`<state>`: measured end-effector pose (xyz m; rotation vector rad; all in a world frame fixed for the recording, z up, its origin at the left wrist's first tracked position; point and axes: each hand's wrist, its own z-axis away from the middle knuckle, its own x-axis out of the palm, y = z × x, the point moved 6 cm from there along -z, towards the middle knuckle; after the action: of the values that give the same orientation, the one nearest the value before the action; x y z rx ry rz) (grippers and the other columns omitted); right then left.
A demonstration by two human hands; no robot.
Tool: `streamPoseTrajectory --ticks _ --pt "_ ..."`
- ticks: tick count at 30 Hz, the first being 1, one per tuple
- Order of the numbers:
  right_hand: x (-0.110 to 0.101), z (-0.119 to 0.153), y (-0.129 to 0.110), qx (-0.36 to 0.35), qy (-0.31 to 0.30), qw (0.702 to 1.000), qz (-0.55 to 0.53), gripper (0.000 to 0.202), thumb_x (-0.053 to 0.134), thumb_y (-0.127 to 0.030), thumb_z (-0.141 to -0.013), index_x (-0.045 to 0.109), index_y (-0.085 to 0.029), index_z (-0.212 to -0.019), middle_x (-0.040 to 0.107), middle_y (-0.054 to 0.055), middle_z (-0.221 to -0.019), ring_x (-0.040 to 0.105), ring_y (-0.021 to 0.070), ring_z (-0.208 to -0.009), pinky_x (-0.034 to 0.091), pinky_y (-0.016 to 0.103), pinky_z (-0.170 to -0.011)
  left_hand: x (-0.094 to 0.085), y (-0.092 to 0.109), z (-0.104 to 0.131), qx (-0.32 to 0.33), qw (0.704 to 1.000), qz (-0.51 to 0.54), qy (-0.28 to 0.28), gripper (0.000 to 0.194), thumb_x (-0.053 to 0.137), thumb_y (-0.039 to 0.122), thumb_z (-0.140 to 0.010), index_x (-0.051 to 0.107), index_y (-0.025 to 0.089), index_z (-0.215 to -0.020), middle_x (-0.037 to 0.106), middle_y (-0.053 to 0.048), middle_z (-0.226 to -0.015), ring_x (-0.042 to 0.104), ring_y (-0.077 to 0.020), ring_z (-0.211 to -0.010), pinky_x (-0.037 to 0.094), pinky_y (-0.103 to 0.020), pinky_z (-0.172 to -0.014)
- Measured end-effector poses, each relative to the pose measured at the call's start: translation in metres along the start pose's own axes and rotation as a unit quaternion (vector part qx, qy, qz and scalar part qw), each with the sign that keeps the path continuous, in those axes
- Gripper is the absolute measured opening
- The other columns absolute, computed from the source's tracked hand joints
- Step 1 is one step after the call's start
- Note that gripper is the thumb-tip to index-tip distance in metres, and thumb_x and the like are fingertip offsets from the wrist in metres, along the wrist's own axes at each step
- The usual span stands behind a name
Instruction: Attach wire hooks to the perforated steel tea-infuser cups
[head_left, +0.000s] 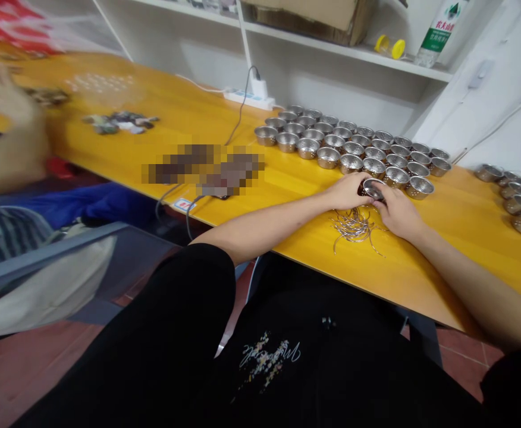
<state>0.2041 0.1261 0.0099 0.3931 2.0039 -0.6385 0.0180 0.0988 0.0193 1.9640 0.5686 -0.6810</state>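
Observation:
A small perforated metal cup (pixel 373 189) is held between my two hands above the yellow table (pixel 300 208). My left hand (pixel 351 191) is closed round its left side. From the right, my right hand (pixel 398 209) grips it with thumb and fingers at the rim. Just below the hands lies a loose heap of thin curved metal wires (pixel 354 226). Right behind the held cup, rows of similar metal cups (pixel 328 157) stand upright, close together.
More metal cups (pixel 520 204) stand at the far right. Two pixelated objects (pixel 234 172) with cables lie left of my arm. A power strip (pixel 249 98) sits by the wall. At left are a pile of stones (pixel 120 122) and another person's blurred arm (pixel 11 137).

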Motion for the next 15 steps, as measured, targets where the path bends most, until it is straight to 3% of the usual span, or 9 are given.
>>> streamPoseTrajectory --ticks 7,15 --pt "0.0001 0.0015 0.0001 -0.002 0.005 1.0 -0.012 0.025 0.062 -0.043 -0.114 0.076 -0.029 -0.129 0.07 0.016 -0.132 0.076 0.0401 -0.112 0.066 0.068 -0.107 -0.0009 0.0011 0.0001 -0.005 1.0 0.005 -0.003 0.039 0.081 0.041 -0.088 0.072 0.025 -0.123 0.083 -0.011 -0.128 0.077 -0.0324 -0.12 0.062 -0.052 -0.111" --pt "-0.007 0.0037 -0.0002 -0.006 0.059 0.996 -0.066 0.027 0.073 -0.036 -0.106 0.064 -0.027 -0.129 0.067 0.014 -0.131 0.07 0.034 -0.103 0.063 0.057 -0.097 -0.0004 -0.0009 -0.0006 -0.002 1.0 0.017 -0.002 0.045 0.083 0.041 -0.087 0.074 0.026 -0.129 0.084 -0.011 -0.136 0.078 -0.0337 -0.129 0.061 -0.051 -0.116"
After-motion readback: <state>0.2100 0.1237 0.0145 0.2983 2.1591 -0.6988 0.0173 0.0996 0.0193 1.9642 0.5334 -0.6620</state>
